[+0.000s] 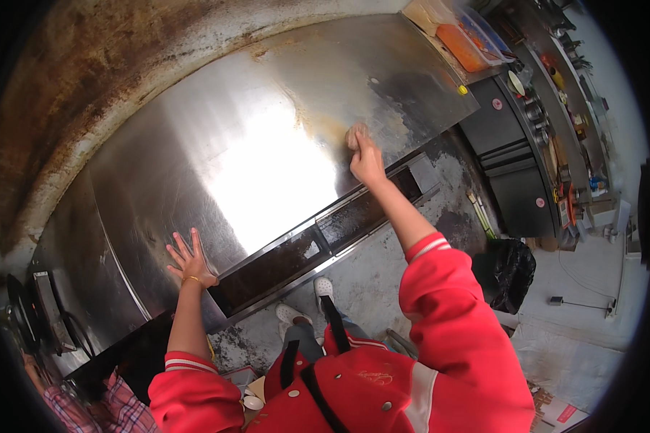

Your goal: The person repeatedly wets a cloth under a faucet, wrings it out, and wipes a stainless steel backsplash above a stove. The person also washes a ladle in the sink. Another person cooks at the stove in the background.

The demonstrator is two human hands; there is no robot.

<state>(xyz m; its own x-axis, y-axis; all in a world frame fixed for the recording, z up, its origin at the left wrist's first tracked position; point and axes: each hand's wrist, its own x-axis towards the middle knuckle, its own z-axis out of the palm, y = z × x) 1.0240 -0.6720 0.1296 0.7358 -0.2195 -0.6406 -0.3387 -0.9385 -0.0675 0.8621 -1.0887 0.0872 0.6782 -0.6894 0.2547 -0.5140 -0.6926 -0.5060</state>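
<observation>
My right hand grips a crumpled light-brown pad or cloth, pressed on the stainless steel worktop beside a yellowish-brown smear. What the pad is made of, I cannot tell. Fingers spread, my left hand rests on the steel near the front edge at the left, with nothing in it. A bright glare covers the steel between my hands. Dark wet-looking patches lie beyond the right hand.
A dark recessed trough runs along the worktop's front. Orange-filled plastic containers stand at the far right, near a yellow cap. A black-bagged bin stands on the floor. At lower left is another person's plaid sleeve, near black pans.
</observation>
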